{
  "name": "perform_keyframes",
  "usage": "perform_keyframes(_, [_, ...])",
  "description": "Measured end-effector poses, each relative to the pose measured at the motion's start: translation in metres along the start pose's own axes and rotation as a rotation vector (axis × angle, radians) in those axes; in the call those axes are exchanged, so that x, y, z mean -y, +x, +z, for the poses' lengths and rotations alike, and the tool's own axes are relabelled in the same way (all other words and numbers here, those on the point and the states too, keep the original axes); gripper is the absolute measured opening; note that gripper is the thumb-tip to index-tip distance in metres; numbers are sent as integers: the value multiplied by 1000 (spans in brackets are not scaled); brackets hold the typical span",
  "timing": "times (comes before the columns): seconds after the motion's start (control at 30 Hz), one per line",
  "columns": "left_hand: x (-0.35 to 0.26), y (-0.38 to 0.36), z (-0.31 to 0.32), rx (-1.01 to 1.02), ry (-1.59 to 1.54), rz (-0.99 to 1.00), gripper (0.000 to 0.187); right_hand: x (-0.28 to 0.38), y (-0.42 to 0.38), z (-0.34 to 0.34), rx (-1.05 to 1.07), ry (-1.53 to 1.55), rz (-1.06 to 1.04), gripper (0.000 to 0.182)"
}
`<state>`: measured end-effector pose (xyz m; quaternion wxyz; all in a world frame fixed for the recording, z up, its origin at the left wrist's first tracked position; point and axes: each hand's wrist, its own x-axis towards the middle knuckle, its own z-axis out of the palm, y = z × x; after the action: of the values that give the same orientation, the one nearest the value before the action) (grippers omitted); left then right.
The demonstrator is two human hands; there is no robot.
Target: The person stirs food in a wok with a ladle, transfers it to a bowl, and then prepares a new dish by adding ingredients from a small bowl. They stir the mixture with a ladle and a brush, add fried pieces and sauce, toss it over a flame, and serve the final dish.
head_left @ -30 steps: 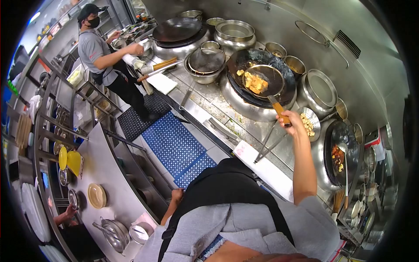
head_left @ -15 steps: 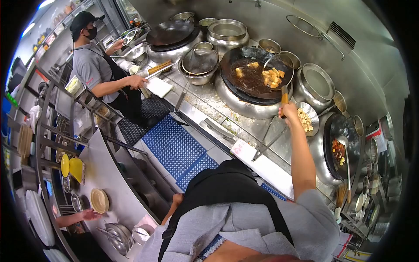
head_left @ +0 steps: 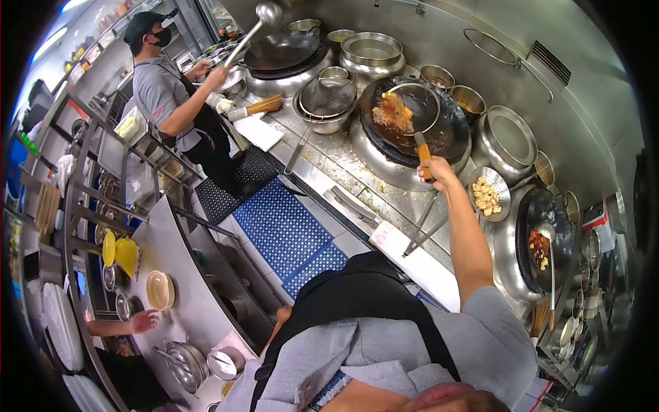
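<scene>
My right hand (head_left: 438, 172) is wrapped round the wooden handle of a round-rimmed skimmer (head_left: 424, 152). The skimmer's head is low in a black wok (head_left: 454, 130), by golden-brown fried pieces (head_left: 394, 114) in foaming oil. Close to my right forearm, a metal strainer (head_left: 503, 184) holds pale, browned pieces (head_left: 485, 196). My left hand (head_left: 283, 314) hangs low beside the black apron (head_left: 343, 299), near the side counter; its fingers are mostly hidden.
A co-worker (head_left: 168, 89) stands further left, raising a ladle (head_left: 268, 14). Another person's hand (head_left: 145, 321) reaches over the side counter near a tan bowl (head_left: 160, 290). At right, a second wok (head_left: 559, 226) holds dark, reddish food and a ladle. Blue mats (head_left: 281, 223) cover the floor.
My right hand has shifted left, carrying the skimmer across the wok, and the fried pieces now lie together on the left side. The co-worker has lifted a ladle.
</scene>
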<state>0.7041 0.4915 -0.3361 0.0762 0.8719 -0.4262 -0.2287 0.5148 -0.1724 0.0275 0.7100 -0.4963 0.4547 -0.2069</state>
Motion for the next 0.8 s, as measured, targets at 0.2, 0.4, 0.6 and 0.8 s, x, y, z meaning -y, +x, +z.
perform_keyframes(0.2, [9,-1,12,5,-19,-8,29,22,-39,-2,134,135,120,17])
perform_keyframes(0.4, [0,6,-9,-28,-70,17,30,34,-72,2,77,192,129,18])
perform_keyframes(0.6, [2,17,-11,-88,-148,33,31,28,-68,0,82,149,115,17])
perform_keyframes(0.8, [3,7,0,-49,-42,45,32,47,-73,17,97,-25,-50,9])
